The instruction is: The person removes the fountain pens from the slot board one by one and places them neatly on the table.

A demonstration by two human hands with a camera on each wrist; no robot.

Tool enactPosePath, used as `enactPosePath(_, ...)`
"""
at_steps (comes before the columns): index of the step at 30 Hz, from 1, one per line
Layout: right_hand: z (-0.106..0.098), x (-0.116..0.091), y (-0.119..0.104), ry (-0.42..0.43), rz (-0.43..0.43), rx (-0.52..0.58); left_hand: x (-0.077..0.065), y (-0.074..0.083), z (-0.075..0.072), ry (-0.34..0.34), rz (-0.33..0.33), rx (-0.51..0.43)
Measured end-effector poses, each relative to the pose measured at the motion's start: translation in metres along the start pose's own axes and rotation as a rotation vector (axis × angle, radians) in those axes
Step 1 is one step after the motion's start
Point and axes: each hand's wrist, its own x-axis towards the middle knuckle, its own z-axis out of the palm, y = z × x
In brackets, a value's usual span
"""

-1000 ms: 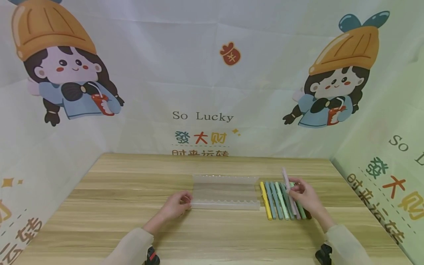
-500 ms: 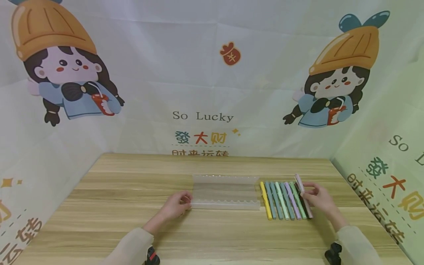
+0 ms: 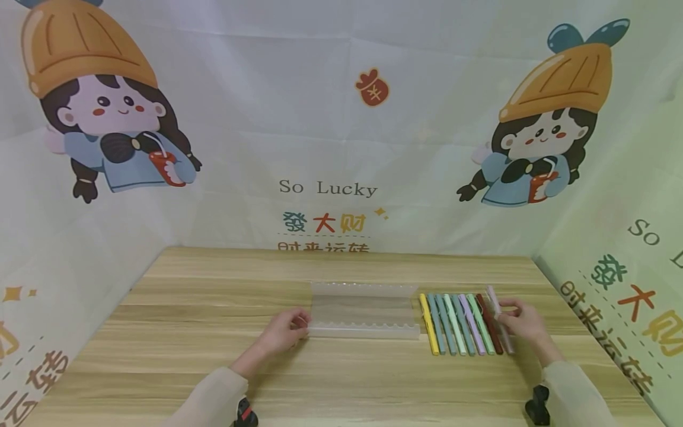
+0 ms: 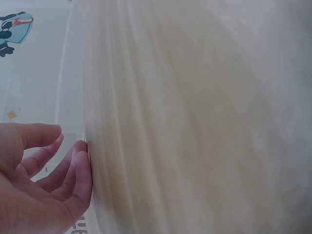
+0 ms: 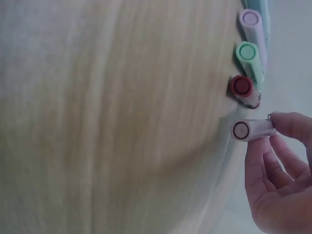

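Note:
A clear plastic pen tray (image 3: 363, 310) with notched front and back rails lies flat on the wooden table. At its left end, the curled fingers and thumb of my left hand (image 3: 288, 329) hold its front corner; the left wrist view shows the fingertips low at the tabletop. To the tray's right lies a row of pens. Past the row's right end, my right hand (image 3: 524, 323) pinches a pale pink pen (image 5: 253, 129) between thumb and fingers. Beside that pen lies a dark red pen (image 5: 242, 85), then a green pen (image 5: 247, 51) and a lilac pen (image 5: 251, 18).
The row starts with a yellow pen (image 3: 429, 324) close to the tray's right end, followed by several blue and mint pens. Behind the wooden table (image 3: 213, 284) hangs a printed cloth (image 3: 240, 148), which also covers both sides.
My right hand has carried the pale pink pen rightward from over the row to beyond the dark red pen, now uncovered. My left hand has stayed at the tray's left end.

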Motion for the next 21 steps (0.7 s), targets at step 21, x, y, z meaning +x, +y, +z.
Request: enactPosePath(21,0.0002,0.0092,0.0053,-0.051,0.074,-0.186,-0.0015,-0.0001,0.0001,0.008,-0.004,-0.001)
